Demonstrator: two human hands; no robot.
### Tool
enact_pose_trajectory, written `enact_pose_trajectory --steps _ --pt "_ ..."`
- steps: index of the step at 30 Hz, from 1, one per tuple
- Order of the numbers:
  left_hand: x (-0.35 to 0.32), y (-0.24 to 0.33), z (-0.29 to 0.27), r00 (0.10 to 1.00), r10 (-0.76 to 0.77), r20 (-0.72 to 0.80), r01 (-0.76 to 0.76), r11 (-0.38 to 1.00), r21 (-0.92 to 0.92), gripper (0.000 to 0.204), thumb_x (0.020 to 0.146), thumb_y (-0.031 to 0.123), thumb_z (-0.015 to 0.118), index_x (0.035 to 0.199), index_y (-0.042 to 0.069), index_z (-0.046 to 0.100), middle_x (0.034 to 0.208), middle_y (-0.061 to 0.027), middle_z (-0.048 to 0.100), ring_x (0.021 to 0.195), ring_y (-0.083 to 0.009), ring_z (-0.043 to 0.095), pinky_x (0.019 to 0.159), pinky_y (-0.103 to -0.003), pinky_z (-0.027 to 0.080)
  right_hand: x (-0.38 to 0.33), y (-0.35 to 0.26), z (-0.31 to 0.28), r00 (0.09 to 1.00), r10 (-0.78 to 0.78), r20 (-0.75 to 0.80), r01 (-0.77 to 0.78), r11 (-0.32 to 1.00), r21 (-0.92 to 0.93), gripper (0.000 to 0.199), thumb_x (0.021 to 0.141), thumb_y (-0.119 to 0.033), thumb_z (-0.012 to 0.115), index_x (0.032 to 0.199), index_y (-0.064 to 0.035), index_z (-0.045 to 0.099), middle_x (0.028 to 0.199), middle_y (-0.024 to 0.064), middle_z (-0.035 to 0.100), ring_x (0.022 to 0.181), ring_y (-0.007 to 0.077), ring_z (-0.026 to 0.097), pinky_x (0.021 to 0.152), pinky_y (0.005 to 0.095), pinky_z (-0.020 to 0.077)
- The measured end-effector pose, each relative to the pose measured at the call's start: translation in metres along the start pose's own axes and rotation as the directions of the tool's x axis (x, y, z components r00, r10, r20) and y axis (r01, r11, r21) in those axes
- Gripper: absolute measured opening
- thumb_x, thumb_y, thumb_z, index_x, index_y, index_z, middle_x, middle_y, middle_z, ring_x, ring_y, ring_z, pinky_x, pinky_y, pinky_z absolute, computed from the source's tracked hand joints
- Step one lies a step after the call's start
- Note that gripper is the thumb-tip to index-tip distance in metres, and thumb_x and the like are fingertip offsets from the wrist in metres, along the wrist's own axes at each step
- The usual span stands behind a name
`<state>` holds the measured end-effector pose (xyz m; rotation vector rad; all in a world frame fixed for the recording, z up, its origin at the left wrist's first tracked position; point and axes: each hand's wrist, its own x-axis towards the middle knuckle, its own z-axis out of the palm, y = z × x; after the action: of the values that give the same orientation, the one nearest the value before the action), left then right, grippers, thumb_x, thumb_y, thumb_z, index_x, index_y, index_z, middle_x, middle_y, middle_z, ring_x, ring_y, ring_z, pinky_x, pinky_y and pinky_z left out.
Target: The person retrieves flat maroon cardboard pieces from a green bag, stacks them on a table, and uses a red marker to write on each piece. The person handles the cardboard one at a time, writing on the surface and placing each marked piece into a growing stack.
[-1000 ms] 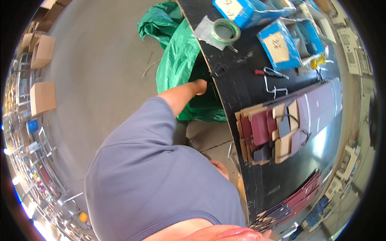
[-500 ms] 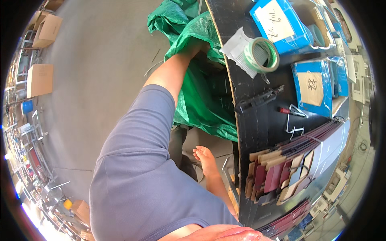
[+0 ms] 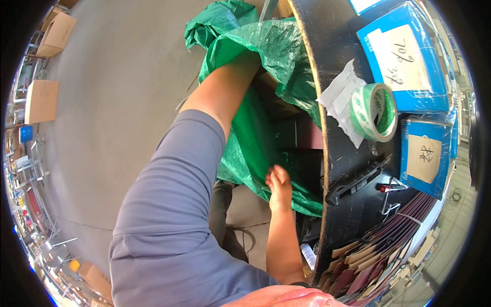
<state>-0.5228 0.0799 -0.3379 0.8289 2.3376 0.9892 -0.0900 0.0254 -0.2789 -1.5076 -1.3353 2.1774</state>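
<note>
Green plastic sheeting (image 3: 255, 102) swallows the left hand (image 3: 249, 60), grip hidden; the right hand (image 3: 279, 187) pinches its lower fold. Blue packages (image 3: 404, 66) with pale rectangular labels (image 3: 424, 158) lie on the black table (image 3: 332, 61).

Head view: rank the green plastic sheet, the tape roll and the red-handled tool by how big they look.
1. green plastic sheet, by far the largest.
2. tape roll.
3. red-handled tool, smallest, though the fisheye shrinks things near the rim.
</note>
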Motion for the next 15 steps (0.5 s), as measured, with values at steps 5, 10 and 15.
enact_pose_trajectory --steps 5,10,15 --pt "-0.008 0.003 0.004 0.994 0.019 0.109 -0.024 0.999 0.047 0.045 0.081 0.036 0.064 0.117 0.010 0.065 0.121 -0.0173 0.063 0.116 -0.0347 0.055 0.098 -0.044 0.043 0.059 -0.028 0.012 0.974 -0.069 -0.215 0.063 0.997 -0.034 0.037 0.095 -0.024 0.060 0.126 -0.0048 0.056 0.108 0.0068 0.061 0.085 0.0126 0.055 0.074 0.0257 0.0453" --pt "-0.039 0.012 0.007 0.976 0.011 0.215 -0.028 0.996 0.080 0.048 0.080 0.038 0.065 0.119 0.011 0.065 0.123 -0.0175 0.062 0.117 -0.0346 0.055 0.099 -0.044 0.042 0.096 -0.060 0.024 0.928 0.000 -0.373 0.010 1.000 0.026 0.047 0.097 -0.039 0.052 0.134 -0.0093 0.050 0.128 0.0063 0.055 0.110 0.0207 0.055 0.086 0.0361 0.0455" --pt "-0.108 0.041 0.004 0.920 -0.003 0.392 -0.036 0.995 0.093 0.051 0.079 0.040 0.066 0.121 0.012 0.064 0.124 -0.0176 0.062 0.119 -0.0344 0.054 0.101 -0.044 0.041 0.116 -0.073 0.014 0.983 0.063 -0.172 0.037 0.851 0.523 0.051 0.093 -0.051 0.051 0.132 -0.0178 0.053 0.137 0.0033 0.052 0.124 0.0270 0.048 0.096 0.0537 0.0402"
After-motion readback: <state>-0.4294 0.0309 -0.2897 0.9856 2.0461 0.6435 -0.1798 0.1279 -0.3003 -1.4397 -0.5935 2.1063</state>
